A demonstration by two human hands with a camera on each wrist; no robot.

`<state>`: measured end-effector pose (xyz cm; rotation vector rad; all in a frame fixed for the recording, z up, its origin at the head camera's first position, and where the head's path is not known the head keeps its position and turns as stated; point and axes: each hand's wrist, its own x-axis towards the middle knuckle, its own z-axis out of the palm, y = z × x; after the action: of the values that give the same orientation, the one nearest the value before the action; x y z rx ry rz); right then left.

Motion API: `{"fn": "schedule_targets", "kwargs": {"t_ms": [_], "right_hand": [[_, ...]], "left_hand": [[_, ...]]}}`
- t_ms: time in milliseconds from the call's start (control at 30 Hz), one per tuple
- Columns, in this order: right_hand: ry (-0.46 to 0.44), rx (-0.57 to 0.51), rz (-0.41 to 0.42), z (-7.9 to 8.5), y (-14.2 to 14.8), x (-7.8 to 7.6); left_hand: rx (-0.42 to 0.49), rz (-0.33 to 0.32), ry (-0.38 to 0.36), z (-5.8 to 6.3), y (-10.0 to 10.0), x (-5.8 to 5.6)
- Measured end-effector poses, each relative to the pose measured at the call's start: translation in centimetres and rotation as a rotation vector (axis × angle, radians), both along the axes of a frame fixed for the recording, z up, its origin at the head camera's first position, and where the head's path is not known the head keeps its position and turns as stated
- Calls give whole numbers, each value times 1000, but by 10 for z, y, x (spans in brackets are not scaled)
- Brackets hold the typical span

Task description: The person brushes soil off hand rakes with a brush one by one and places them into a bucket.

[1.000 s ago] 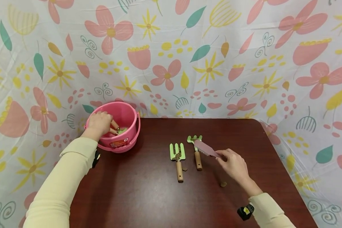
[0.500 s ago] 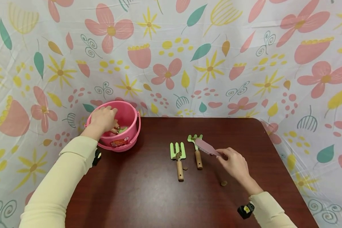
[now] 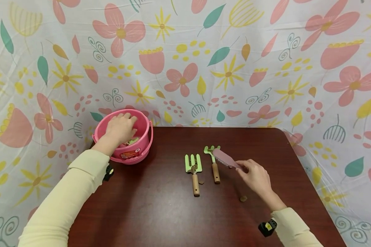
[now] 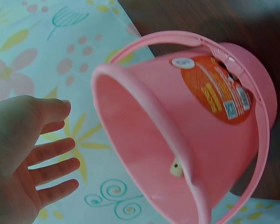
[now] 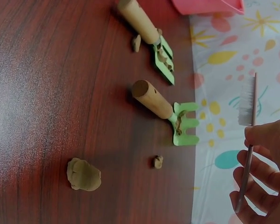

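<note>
My left hand (image 3: pixel 121 128) is over the mouth of a pink bucket (image 3: pixel 144 144), its fingers spread and loose. The left wrist view shows that hand (image 4: pixel 32 154) holding nothing, apart from the bucket rim (image 4: pixel 154 107). Inside the bucket lies a green tool (image 3: pixel 132 141), mostly hidden; a wooden handle end (image 4: pixel 176 169) shows there. My right hand (image 3: pixel 256 176) grips a pink brush (image 3: pixel 225 158) by its handle, white bristles downward. In the head view, the brush overlaps a small green rake (image 3: pixel 215 171) with a wooden handle. Left of it lies a green garden fork (image 3: pixel 195 183).
Brown clumps cling to both tools. Loose brown lumps lie on the dark wooden table (image 3: pixel 160 212), among them a larger clump (image 5: pixel 84 174) and a smaller clump (image 5: pixel 158 162). A flower-print cloth (image 3: pixel 185 51) hangs along the back and sides.
My left hand has moved right across the bucket opening, from its left rim towards its middle, and its fingers have spread. The right hand and brush have hardly moved.
</note>
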<state>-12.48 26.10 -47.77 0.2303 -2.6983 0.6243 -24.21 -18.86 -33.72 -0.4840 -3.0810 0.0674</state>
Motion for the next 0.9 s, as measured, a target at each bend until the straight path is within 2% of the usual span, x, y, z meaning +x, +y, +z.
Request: {"fn": "schedule_targets", "kwargs": {"t_ms": [333,533,700,900], "right_hand": [[-1,0,-4,-1,-1,0],[-1,1,-7,-1,1,-1],[12,-1,-10,1,2,0],[14,-2,-12,1,2,0]], "left_hand": [[-10,-118,86,-12,19,8],[23,-202,152,-16,32,16],[61,-271,222,-29,45,22],[96,-307,226,-48,60,31]]}}
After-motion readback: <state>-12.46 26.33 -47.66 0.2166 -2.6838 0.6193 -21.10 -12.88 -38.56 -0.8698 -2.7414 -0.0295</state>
